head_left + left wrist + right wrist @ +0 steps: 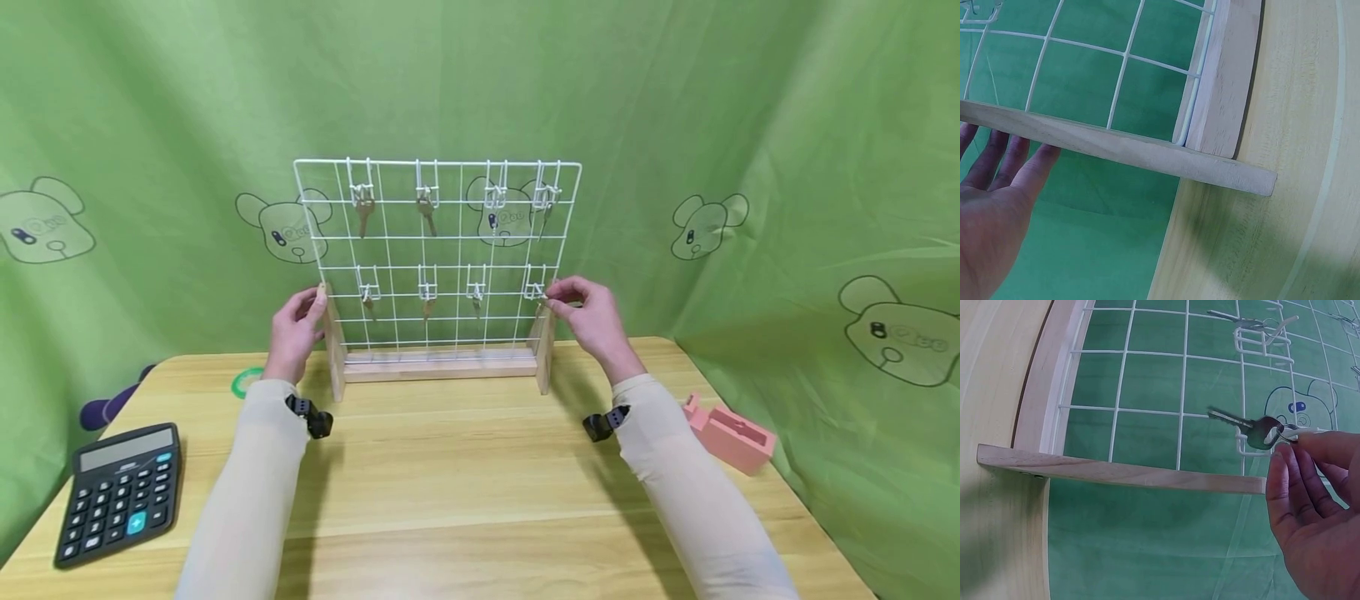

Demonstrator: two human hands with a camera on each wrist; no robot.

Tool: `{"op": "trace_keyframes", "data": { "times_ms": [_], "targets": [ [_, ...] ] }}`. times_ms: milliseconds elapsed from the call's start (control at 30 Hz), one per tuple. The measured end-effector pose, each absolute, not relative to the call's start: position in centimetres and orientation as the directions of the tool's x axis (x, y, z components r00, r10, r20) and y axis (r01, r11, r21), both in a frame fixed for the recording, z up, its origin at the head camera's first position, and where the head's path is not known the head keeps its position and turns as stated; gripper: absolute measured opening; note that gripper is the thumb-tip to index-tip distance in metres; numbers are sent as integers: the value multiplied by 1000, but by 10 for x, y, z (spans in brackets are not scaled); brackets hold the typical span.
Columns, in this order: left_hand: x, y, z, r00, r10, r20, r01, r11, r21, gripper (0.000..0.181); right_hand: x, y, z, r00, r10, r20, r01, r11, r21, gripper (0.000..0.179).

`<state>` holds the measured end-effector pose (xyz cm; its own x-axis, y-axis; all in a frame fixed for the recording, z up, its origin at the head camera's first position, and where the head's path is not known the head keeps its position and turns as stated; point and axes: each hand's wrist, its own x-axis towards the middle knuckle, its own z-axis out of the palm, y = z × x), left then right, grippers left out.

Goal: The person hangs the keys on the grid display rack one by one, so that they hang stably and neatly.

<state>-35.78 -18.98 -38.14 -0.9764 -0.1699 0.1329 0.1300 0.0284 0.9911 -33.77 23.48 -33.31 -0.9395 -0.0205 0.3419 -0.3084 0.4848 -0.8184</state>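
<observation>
A white wire grid rack point(442, 250) stands upright in a wooden base point(442, 367), with keys hanging from hooks in two rows. My left hand point(294, 332) holds the left wooden upright point(334, 350), thumb at its top front and fingers along its outer side. In the left wrist view, the fingertips point(1044, 156) meet that upright from outside. At the lower right hook point(534, 291), my right hand point(594, 321) pinches the small ring of a key point(1259, 430) between thumb and fingertips. The key sticks out beside the hook, close to the right upright point(1116, 472).
A black calculator point(120, 492) lies at the left of the wooden table point(442, 483). Behind it is a green ring point(242, 385). A pink tape dispenser point(731, 437) sits at the right edge. Green curtain point(450, 75) hangs behind the rack.
</observation>
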Motion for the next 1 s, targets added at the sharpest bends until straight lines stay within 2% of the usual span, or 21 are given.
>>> {"op": "trace_keyframes", "data": {
  "times_ms": [267,800,1000],
  "targets": [
    [-359,-189,-381,-978,-157,139,135,35,990,56,-334,244,-343,-928,-16,372,-326,520,-789,18],
    [-361,-191,-380,-975,-173,141,138,27,990,54,-309,254,-384,-962,-105,251,-260,633,-730,23],
    [-356,-197,-384,-983,-106,148,134,128,983,58,-291,258,-398,-959,-156,237,-277,690,-668,22]
  ]
}}
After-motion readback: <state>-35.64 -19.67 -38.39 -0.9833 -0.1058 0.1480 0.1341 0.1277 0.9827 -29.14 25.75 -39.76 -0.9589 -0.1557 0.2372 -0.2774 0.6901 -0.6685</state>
